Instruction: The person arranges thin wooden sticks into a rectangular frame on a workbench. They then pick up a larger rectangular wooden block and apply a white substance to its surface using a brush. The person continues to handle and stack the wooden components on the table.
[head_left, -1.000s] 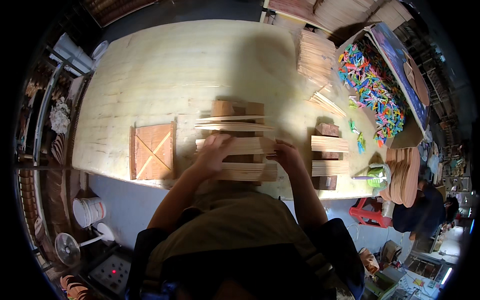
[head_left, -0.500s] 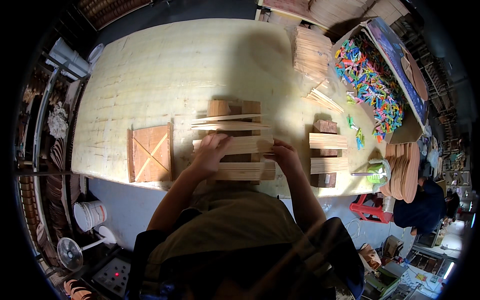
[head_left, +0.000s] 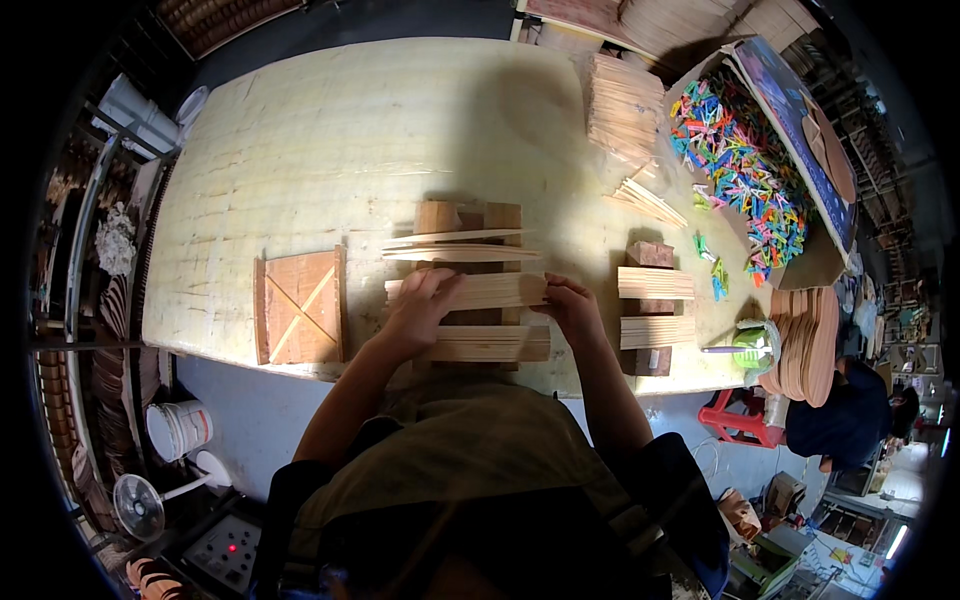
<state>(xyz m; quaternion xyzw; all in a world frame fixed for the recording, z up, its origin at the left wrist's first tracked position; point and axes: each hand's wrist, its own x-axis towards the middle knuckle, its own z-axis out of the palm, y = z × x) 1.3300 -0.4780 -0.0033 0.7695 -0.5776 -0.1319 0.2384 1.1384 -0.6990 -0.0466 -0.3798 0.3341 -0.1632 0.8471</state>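
The middle strip bundle (head_left: 500,291) remains in place, left hand (head_left: 420,303) fingers bent over it, right hand (head_left: 573,307) fingers nearly closed at its end, both grips indeterminable.

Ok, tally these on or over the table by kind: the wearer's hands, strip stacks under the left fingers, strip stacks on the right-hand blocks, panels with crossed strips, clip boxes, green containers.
Hands: 2, left hand and right hand
Strip stack under the left fingers: 1
Strip stacks on the right-hand blocks: 2, far stack and near stack
Panel with crossed strips: 1
Clip box: 1
Green container: 1
Total: 8
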